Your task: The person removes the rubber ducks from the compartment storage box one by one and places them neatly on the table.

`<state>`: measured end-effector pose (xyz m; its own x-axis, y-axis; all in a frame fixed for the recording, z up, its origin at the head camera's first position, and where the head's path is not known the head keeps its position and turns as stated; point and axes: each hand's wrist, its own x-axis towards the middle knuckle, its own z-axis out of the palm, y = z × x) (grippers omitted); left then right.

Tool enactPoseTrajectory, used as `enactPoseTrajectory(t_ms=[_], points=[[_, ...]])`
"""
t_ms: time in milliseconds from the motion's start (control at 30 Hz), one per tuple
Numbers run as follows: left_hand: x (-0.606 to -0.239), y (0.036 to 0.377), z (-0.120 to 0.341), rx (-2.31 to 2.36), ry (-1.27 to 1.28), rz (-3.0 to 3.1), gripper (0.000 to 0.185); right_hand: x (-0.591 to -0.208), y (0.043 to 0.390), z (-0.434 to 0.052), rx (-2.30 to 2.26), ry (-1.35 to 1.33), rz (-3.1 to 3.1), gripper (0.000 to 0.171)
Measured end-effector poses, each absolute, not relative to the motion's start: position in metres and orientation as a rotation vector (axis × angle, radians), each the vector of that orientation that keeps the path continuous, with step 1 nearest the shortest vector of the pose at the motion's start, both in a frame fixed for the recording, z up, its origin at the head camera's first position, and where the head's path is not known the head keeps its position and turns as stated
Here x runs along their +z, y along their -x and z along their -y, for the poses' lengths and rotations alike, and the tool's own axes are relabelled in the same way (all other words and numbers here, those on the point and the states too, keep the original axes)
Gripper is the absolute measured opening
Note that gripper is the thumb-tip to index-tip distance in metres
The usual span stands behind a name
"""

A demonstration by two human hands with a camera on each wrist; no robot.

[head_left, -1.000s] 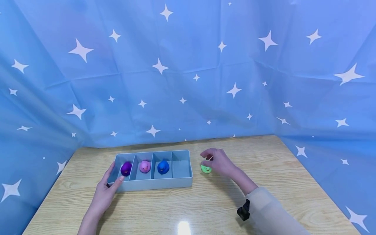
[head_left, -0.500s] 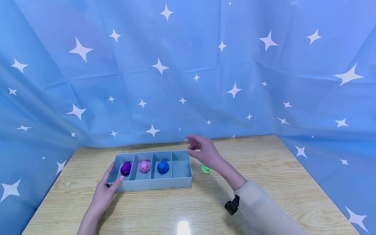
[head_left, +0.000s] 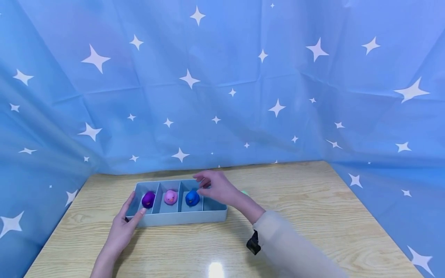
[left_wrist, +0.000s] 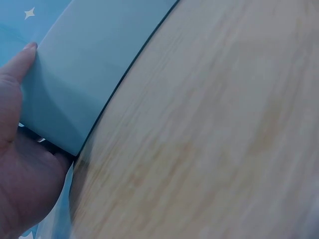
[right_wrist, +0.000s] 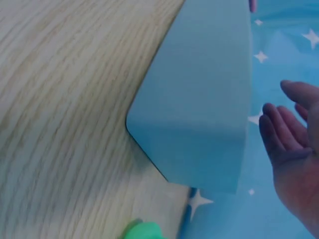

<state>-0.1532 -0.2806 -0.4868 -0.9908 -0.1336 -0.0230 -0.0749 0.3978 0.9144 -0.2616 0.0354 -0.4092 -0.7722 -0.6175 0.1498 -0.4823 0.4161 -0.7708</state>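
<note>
A grey-blue divided box [head_left: 180, 219] stands on the wooden table, with one toy duck in each of three compartments: purple [head_left: 148, 199], pink [head_left: 170, 197] and blue [head_left: 192, 198]. My left hand [head_left: 122, 228] grips the box's left end, thumb on the front rim and fingers along the side. Over the right part of the box hovers my right hand [head_left: 218, 188], fingertips beside the blue duck in the head view. Its thumb and fingers are spread apart and hold nothing in the right wrist view. A green toy duck [right_wrist: 143, 231] sits right of the box, mostly hidden behind my right wrist in the head view.
The wooden table [head_left: 313, 216] stretches to the right and in front of the box. Behind it hangs a blue curtain [head_left: 222, 85] with white stars. A black strap-mounted device [head_left: 253, 243] sits at my right wrist.
My right hand has left the green duck, risen and moved left over the box. The green duck stays on the table. My left hand and the box have hardly moved.
</note>
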Motion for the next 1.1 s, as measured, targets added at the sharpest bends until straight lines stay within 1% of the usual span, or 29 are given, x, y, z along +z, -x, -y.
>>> enactPoseTrajectory(t_ms=[433, 567, 1100], points=[[-0.486, 0.153, 0.283, -1.674, -0.202, 2.598, 0.085, -0.421, 0.264, -0.012, -1.099, 0.982, -2.527, 0.045], [-0.487, 0.154, 0.282, -1.673, -0.198, 2.594, 0.085, -0.423, 0.265, -0.007, -1.000, 1.023, -2.549, 0.045], [-0.487, 0.154, 0.282, -1.687, -0.213, 2.591, 0.084, -0.428, 0.271, 0.001, -0.814, 1.107, -2.583, 0.043]])
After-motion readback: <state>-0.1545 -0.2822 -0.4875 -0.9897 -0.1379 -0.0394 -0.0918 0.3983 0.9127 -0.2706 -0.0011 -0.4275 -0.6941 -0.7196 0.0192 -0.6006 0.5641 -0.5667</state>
